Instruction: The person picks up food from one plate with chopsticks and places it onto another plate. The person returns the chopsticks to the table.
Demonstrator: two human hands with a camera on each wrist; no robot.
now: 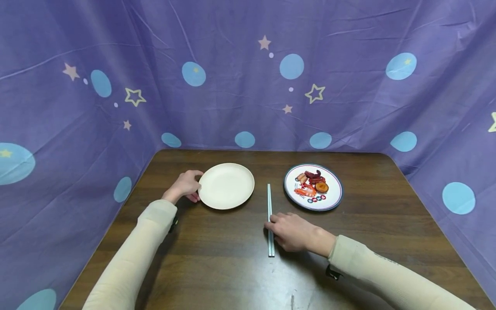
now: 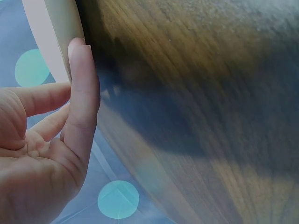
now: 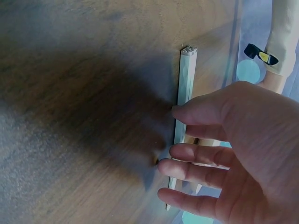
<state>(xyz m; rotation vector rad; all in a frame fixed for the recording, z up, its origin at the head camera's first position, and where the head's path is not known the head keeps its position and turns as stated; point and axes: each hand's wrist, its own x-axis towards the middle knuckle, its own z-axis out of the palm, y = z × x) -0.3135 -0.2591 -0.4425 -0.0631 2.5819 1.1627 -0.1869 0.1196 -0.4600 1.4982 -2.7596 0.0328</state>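
Head view: both sleeves (image 1: 128, 258) are cut off by the frame, as is the near edge of the desk (image 1: 217, 262). Around the desk's middle, the pale green chopsticks (image 1: 269, 200) are partly hidden by the right hand (image 1: 292, 230); its fingers are spread apart, and contact cannot be made out. Toward the far left corner, the rim of the cream plate (image 1: 226, 186) is pinched by the left hand (image 1: 185, 185); the plate is mostly cropped from the left wrist view. Toward the far right corner, small lettering on the blue-rimmed plate (image 1: 333, 197) cannot be read.
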